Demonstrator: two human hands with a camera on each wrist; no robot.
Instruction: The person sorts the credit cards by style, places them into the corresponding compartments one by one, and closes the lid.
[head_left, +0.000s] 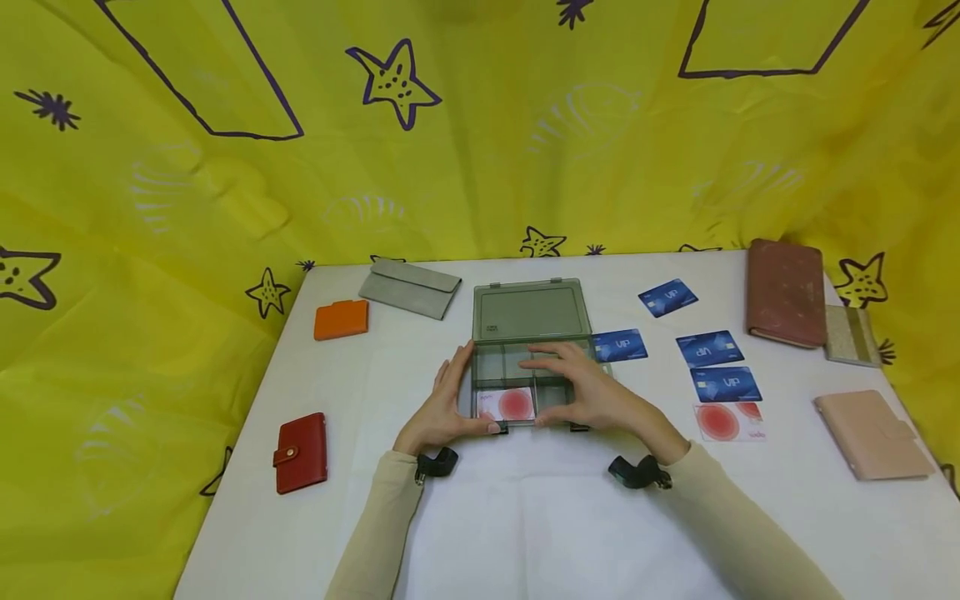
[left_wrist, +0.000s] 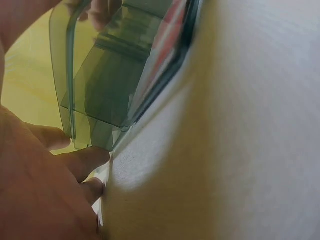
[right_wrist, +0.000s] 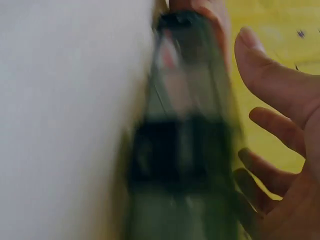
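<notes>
A translucent grey-green divided plastic box (head_left: 480, 360) lies on the white table with its lid (head_left: 532, 312) folded back. A white card with a red circle (head_left: 516, 404) is in its front left compartment. My left hand (head_left: 441, 410) holds the box's left end, thumb at the front corner and fingers along the side. My right hand (head_left: 592, 390) is over the box's right half, thumb and fingers spread apart with nothing between them. In the right wrist view, the right fingers (right_wrist: 270, 172) are beside the blurred box.
Blue VIP cards (head_left: 726, 384) and a red-circle card (head_left: 718, 422) lie to the right. Beyond them are a brown notebook (head_left: 784, 292) and a pink card holder (head_left: 870, 435). A grey wallet (head_left: 408, 287), orange holder (head_left: 341, 320) and red wallet (head_left: 302, 452) lie left.
</notes>
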